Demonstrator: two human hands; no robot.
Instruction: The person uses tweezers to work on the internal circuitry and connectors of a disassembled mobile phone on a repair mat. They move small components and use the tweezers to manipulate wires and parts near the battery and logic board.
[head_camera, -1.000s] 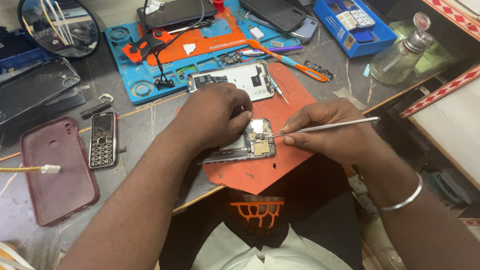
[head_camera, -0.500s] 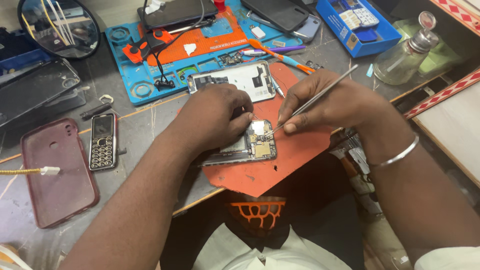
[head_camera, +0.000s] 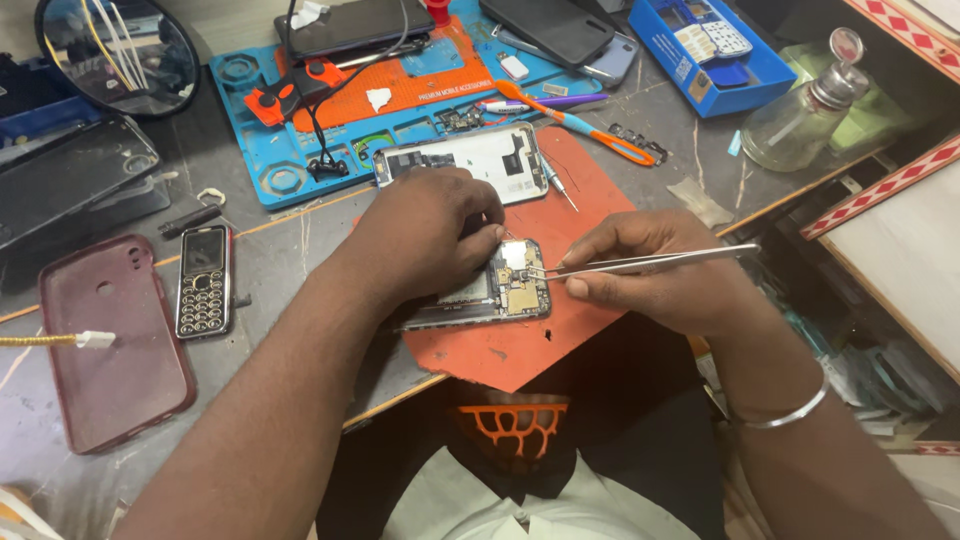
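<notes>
Since the earlier frame, our right hand (head_camera: 660, 275) has lowered the thin metal tweezers (head_camera: 640, 263) nearly level, pinched shut, tips on the opened phone with exposed circuit board (head_camera: 490, 290). Our left hand (head_camera: 425, 235) curls over that phone, pressing it onto the orange mat (head_camera: 560, 330) at near centre.

Left hand (head_camera: 425, 235) pressed flat, palm down; right hand (head_camera: 655, 275) closed in a pinching grip

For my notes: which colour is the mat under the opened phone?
Orange-red mat, seen best in the head view.
</notes>
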